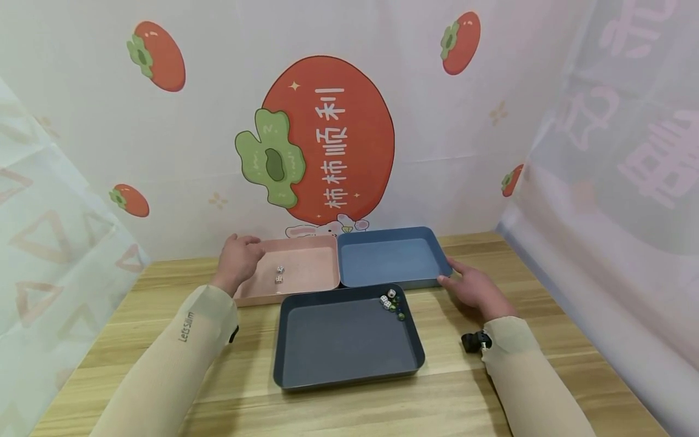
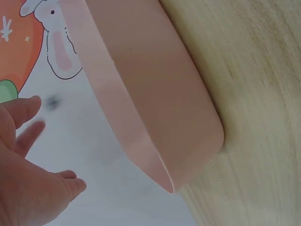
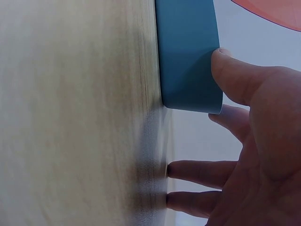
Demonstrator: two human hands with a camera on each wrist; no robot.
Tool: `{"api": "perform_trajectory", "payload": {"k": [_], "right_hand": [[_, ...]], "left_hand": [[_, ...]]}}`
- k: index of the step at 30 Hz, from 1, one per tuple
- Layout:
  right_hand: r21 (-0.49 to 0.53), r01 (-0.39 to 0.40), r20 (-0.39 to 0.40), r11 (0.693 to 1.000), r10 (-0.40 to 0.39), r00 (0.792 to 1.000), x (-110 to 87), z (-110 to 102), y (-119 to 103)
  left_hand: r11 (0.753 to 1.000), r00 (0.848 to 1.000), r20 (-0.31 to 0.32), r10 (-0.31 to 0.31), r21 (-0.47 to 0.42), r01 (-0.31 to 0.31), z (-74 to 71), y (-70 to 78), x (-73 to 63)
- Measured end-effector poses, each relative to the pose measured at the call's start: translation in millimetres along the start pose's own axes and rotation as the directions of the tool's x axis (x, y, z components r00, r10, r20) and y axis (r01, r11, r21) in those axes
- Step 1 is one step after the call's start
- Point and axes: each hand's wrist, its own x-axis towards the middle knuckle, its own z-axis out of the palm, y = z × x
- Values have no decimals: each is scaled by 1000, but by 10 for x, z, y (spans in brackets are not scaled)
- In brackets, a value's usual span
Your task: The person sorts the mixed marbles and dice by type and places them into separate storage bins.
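Note:
The left hand (image 1: 241,259) hovers over the left end of a pink tray (image 1: 312,244), its fingers spread and apart from the rim in the left wrist view. A small blurred dark spot (image 2: 52,102) shows near its fingertips; I cannot tell what it is. Two white dice (image 1: 280,274) lie in the pink tray. The right hand (image 1: 471,286) touches the near right corner of a blue tray (image 1: 395,246), thumb (image 3: 230,70) at the rim and index finger by the side wall. Its other fingers extend straight, apart from the tray.
A dark grey tray (image 1: 349,379) stands in front of the other two. White dice (image 1: 386,301) and several small dark and green pieces (image 1: 401,316) cluster in its far right corner. All stand on a wooden table (image 1: 240,388), with a printed cloth (image 1: 437,139) behind.

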Motion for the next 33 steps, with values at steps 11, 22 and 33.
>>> {"api": "perform_trajectory", "payload": {"k": [11,22,33], "right_hand": [[3,-8,4,1000,8,1000,10,1,11],[7,-11,5,1000,11,1000,-4,-9,3],[2,-5,1,1000,5,1000,-10,-16,-3]], "left_hand": [[1000,999,-16,-27,-16,27,24,24,-24],[997,1000,17,-14,-81,15,73,142,-39],[986,994,50,97,-143,-89,388,681,-296]]}}
